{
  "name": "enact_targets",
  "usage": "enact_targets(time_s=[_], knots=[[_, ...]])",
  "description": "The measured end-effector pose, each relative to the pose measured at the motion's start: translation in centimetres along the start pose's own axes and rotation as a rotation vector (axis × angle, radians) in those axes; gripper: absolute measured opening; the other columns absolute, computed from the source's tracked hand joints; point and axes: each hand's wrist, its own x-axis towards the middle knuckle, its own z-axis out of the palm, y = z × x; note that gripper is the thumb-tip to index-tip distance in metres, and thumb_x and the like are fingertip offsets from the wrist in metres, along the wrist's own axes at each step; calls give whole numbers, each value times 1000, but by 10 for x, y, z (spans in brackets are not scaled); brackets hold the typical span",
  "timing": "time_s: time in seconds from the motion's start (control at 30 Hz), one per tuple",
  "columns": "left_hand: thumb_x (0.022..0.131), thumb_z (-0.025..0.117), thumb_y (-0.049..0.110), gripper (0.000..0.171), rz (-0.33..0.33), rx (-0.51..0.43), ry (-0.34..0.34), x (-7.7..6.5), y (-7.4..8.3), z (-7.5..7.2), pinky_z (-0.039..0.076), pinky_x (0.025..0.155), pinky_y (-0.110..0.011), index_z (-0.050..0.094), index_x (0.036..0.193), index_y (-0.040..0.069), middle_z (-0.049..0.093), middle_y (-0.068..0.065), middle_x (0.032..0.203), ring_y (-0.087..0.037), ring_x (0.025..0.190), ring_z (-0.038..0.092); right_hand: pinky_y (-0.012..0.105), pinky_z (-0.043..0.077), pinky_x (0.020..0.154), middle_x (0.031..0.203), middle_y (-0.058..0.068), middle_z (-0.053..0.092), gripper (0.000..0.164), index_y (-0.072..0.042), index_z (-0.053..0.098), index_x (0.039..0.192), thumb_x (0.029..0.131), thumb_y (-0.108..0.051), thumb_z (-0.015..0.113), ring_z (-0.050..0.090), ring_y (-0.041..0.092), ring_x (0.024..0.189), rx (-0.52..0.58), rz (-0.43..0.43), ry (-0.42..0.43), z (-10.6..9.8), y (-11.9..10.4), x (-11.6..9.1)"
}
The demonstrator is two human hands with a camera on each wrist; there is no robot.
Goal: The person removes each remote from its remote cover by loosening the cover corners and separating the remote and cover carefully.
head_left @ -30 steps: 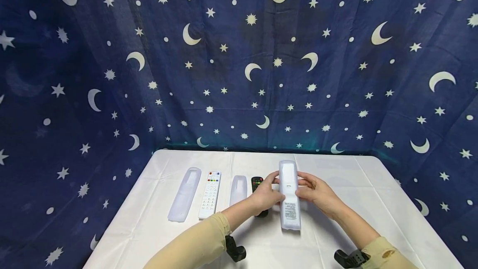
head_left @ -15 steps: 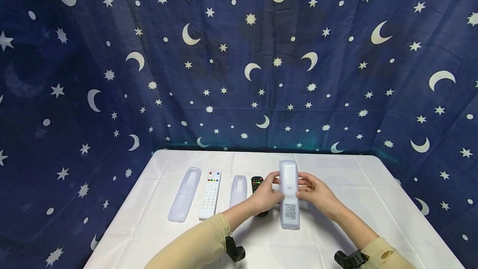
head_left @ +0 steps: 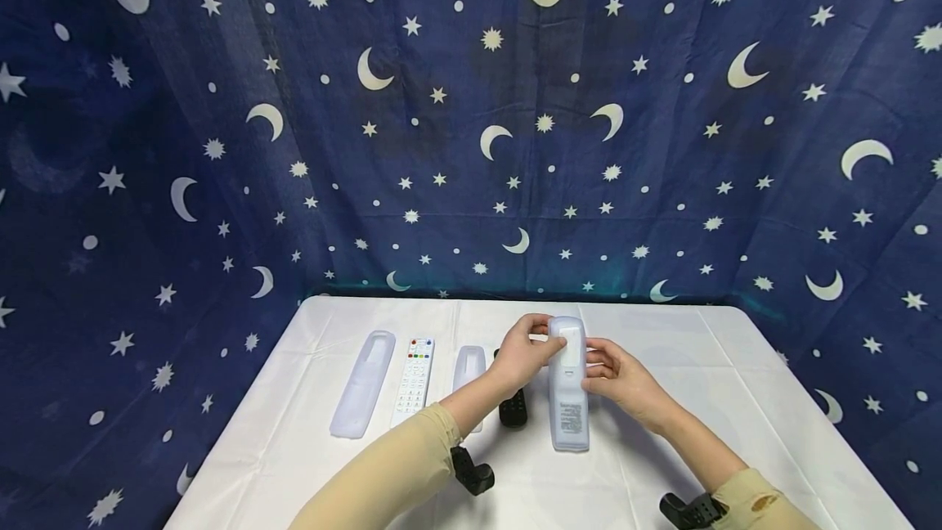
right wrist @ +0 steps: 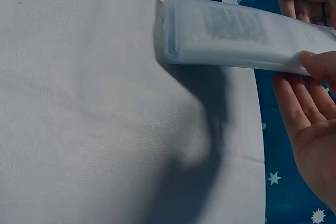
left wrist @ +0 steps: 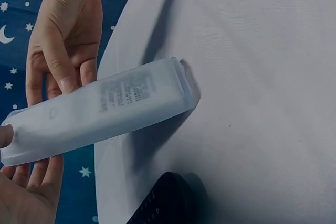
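Note:
Both hands hold a white remote control in a translucent cover [head_left: 569, 391] above the white table, its back with a printed label turned up. My left hand [head_left: 518, 357] pinches it near its far end, thumb on top and fingers at the underside. On the opposite edge, about midway along, my right hand [head_left: 631, 384] grips it between thumb and fingers. In the left wrist view the covered remote [left wrist: 100, 109] slants over the cloth. The right wrist view shows the label end of the covered remote [right wrist: 226, 34], with its shadow below.
A black remote [head_left: 513, 410] lies beside the left wrist, partly hidden by it. Farther left are a small translucent cover [head_left: 469, 363], a white remote [head_left: 416, 375] and a long translucent cover [head_left: 364, 387]. A starry blue curtain [head_left: 441, 145] hangs behind the table.
My left hand has slid from the middle of the covered remote up to its far end. My right hand and the covered remote stay nearly in place.

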Motion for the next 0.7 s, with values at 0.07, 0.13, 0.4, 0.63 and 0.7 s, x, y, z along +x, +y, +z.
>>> enact_targets(time_s=[0.07, 0.13, 0.4, 0.63, 0.7], knots=[[96, 72, 19, 44, 0, -5, -1, 0, 0, 0, 60, 79, -34, 57, 133, 2, 61, -6, 117, -15, 94, 66, 28, 55, 89, 133, 28, 55, 71, 8, 34, 150, 91, 1, 73, 63, 25, 110, -23, 3, 8, -1, -3, 1], [96, 72, 18, 42, 5, -8, -6, 0, 0, 1, 60, 79, -34, 58, 132, 2, 62, -6, 115, -14, 93, 66, 30, 56, 90, 134, 27, 56, 68, 7, 36, 149, 93, -5, 74, 63, 26, 112, -42, 12, 30, -2, -7, 2], [97, 71, 20, 39, 0, -10, -42, -1, 1, -1, 60, 81, -36, 59, 132, 6, 62, -4, 114, -15, 96, 67, 46, 56, 93, 135, 23, 58, 59, -3, 46, 150, 102, -30, 66, 64, 18, 113, -91, -41, 132, -11, -27, 11], [93, 76, 16, 47, 1, -24, -76, -4, 2, -3, 59, 84, -35, 57, 135, 7, 62, -2, 117, -16, 99, 68, 37, 60, 84, 126, 24, 63, 54, 3, 54, 142, 97, -19, 73, 66, 18, 104, -121, -77, 137, -11, -35, 16], [92, 77, 14, 50, 9, -13, -86, -6, 1, -4, 58, 86, -35, 56, 136, 6, 62, -2, 119, -16, 101, 68, 36, 60, 83, 126, 24, 63, 54, 4, 55, 142, 97, -20, 73, 66, 17, 104, -125, -72, 140, -11, -36, 16]])
